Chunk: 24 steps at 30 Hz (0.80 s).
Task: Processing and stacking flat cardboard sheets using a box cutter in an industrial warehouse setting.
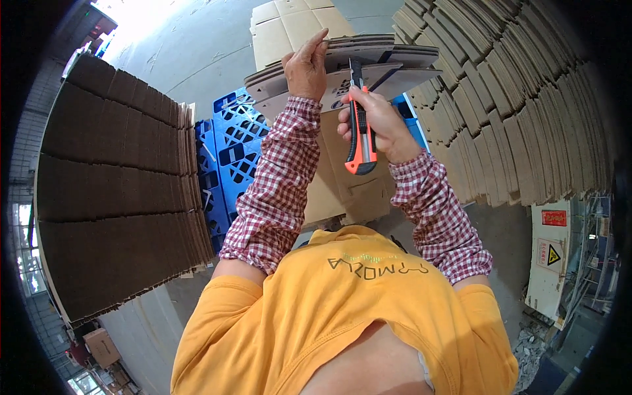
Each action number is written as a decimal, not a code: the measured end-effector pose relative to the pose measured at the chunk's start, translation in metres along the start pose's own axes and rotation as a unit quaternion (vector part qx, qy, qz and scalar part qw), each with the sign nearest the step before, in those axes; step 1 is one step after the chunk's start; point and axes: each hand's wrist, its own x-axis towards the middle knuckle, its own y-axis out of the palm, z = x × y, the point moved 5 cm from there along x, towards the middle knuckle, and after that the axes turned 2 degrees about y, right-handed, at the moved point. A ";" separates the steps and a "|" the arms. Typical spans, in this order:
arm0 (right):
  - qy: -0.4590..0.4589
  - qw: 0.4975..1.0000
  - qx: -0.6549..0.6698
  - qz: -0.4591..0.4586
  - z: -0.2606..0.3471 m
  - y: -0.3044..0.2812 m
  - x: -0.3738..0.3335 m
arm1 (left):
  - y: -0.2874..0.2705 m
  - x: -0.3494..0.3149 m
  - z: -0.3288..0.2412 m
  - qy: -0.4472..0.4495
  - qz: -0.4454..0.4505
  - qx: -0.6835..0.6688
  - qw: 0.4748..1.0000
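My left hand [307, 71] holds the upper edge of a bundle of flattened cardboard sheets [273, 87] with white printed faces, its thumb and fingers pressed together there. In my right hand [380, 122] is a utility knife [361, 135] with an orange-red and black body. Its black front end points away from me and overlaps the bundle. Whether the blade touches the cardboard I cannot tell. Below the bundle lies a plain brown cardboard sheet [327, 187], partly hidden by my forearms and the knife.
A tall stack of brown cardboard [118, 191] stands at the left, beside a blue plastic pallet [240, 158]. Larger stacks of cardboard [500, 105] fill the right side. Another flattened carton [296, 26] lies beyond the bundle. A panel with a warning sign [552, 253] stands at lower right.
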 end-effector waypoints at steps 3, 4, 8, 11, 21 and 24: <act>-0.004 1.000 0.010 -0.012 0.004 -0.005 0.004 | 0.004 -0.001 -0.002 -0.001 0.007 0.001 1.000; -0.012 1.000 0.011 -0.018 0.007 -0.006 0.009 | 0.004 -0.001 -0.002 -0.002 0.008 0.005 1.000; -0.005 1.000 0.017 -0.004 0.001 0.000 0.006 | 0.002 -0.001 -0.002 0.005 0.002 -0.003 1.000; 0.013 1.000 -0.003 0.012 -0.006 0.005 -0.006 | -0.002 -0.002 -0.003 0.016 0.006 0.005 1.000; 0.037 0.997 -0.035 0.055 -0.006 0.001 -0.007 | 0.000 -0.002 -0.002 0.005 0.004 -0.011 1.000; 0.041 0.995 -0.061 0.067 0.000 -0.003 -0.015 | -0.001 -0.001 -0.001 0.012 0.006 -0.004 1.000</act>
